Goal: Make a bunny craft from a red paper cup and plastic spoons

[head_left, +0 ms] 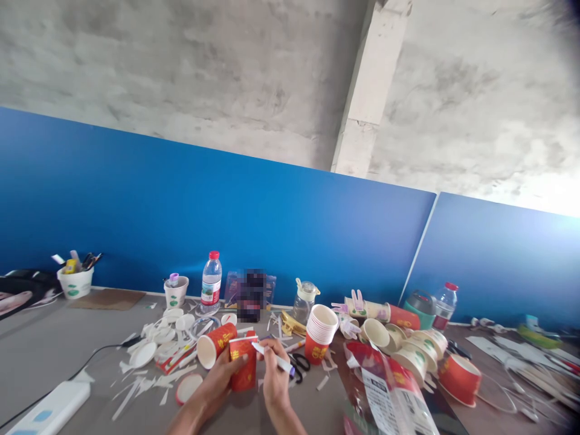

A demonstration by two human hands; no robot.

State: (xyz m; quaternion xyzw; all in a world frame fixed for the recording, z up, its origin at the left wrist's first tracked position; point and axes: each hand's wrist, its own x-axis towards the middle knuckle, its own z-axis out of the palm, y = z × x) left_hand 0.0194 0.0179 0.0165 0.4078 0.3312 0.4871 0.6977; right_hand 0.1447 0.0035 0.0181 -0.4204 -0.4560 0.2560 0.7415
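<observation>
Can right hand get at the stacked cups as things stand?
Likely yes: the stacked cups stand to its right; only low items, like the black scissor handles, lie between. The right hand holds a white, purple-ended tool, so its grip likely needs freeing.

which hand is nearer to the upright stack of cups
Right. The right hand is to the left of the upright stack of cups, apart from it; the left hand is farther left, around a red cup.
</observation>
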